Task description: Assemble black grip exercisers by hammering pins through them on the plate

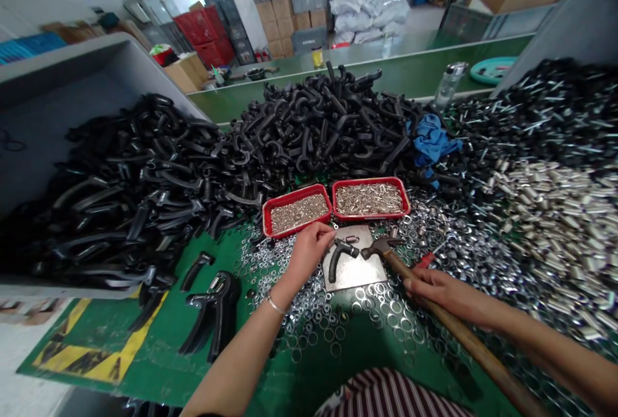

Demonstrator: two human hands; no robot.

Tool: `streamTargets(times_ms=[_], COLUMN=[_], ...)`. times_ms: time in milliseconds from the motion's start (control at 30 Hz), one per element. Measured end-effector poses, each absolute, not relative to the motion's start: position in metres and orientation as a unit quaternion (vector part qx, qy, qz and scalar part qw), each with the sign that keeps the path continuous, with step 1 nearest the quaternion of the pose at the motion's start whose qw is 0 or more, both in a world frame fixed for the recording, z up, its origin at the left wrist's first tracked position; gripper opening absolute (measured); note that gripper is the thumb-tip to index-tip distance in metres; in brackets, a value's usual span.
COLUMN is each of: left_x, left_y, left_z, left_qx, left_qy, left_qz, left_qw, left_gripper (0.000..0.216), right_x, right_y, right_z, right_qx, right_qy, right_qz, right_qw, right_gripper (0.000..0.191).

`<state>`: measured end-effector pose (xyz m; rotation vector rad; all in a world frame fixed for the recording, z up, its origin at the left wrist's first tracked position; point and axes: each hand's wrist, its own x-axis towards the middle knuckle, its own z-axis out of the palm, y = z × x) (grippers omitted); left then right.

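My right hand [429, 287] is wrapped round the wooden handle of a claw hammer [393, 261], whose head rests over the right edge of a small metal plate [355, 274]. On that plate lies a curved black handle piece [338, 259], with a small spring [351, 239] just above it. My left hand [313, 246] is at the plate's upper left corner, thumb and fingertips pinched together beside the handle piece. Whatever may be between those fingertips is too small to make out. A red-handled screwdriver [425, 260] lies close to my right hand.
Two red trays [331, 201] of small metal pins stand behind the plate. Loose rings [393, 317] surround it. Black handles [318, 121] are heaped behind and left, metal cylinders [564, 224] at right. A hand grip [215, 311] sits front left; a blue cloth [432, 140] lies behind.
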<state>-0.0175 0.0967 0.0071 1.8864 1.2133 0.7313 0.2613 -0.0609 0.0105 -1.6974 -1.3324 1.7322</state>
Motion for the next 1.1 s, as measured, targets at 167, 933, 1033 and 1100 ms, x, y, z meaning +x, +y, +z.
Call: streamTargets(times_ms=[167,933,1033,1100], left_x=[-0.013,0.018,0.025,0.025], left_y=[0.095,0.044,0.032,0.030], left_z=[-0.005,-0.017,-0.024,-0.024], left_qx=[0.745,0.812,0.789,0.780], left_qy=[0.497,0.532,0.558,0.566], left_qz=[0.286,0.209,0.222,0.225], left_qw=[0.341,0.119,0.131,0.146], left_gripper=[0.015,0.082,0.085,0.089], right_x=[0.258,0.265,0.253,0.242], right_y=[-0.066,-0.055,-0.042,-0.033], right_z=[0.010,0.032,0.050,0.057], right_qx=[-0.627,-0.635,-0.640,-0.638], right_qy=[-0.474,-0.624,-0.669,-0.689], right_qz=[0.586,0.421,0.342,0.299], right_qw=[0.198,0.174,0.162,0.171], right_gripper=[0.055,0.035,0.037,0.038])
